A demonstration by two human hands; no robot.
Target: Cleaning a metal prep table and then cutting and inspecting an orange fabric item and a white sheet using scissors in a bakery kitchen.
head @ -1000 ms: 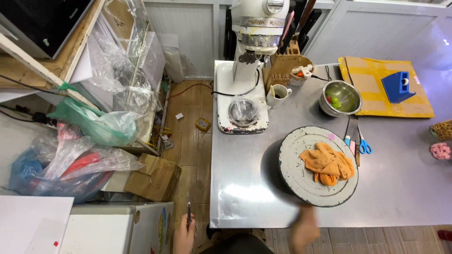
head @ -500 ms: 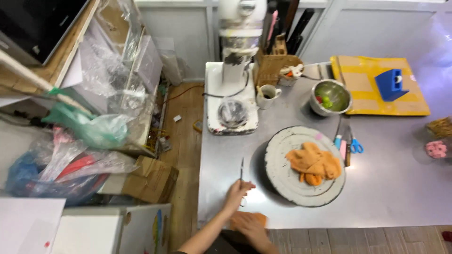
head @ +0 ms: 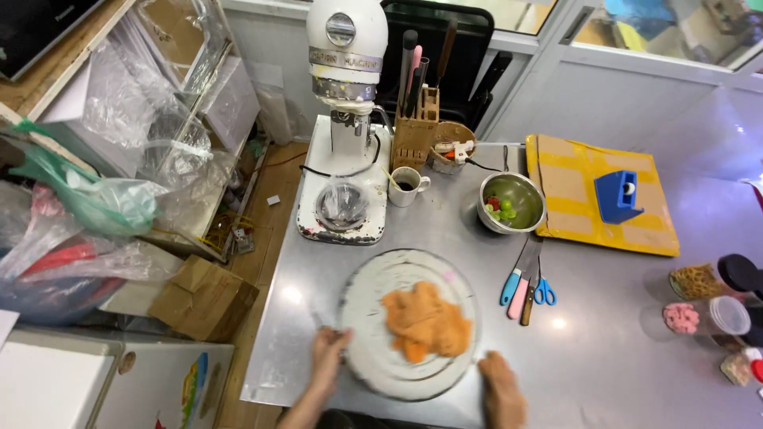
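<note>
Steel tabletop (head: pixel 604 334) carries a round pale plate (head: pixel 373 318) near its front edge, with a heap of orange food (head: pixel 427 322) lying on the plate's right half. The left hand (head: pixel 328 353) rests at the plate's left rim, fingers curled against it; motion blur hides whether it grips the rim or something thin beside it, so I cannot tell. The right hand (head: pixel 502 389) lies just beside the plate's lower right rim, fingers folded down on the table — whether it touches the plate is unclear.

Behind the plate stands a white stand mixer (head: pixel 346 95) with a clear bowl (head: pixel 342 204) on its base. Next to it sit a white mug (head: pixel 406 187), a wooden knife block (head: pixel 416 131) and a metal bowl (head: pixel 515 202) with red and green pieces inside. Right of the plate lie knives and blue-handled scissors (head: pixel 527 284). Further back, a blue plastic object (head: pixel 620 196) sits on taped cardboard (head: pixel 588 171) — well apart from both hands
</note>
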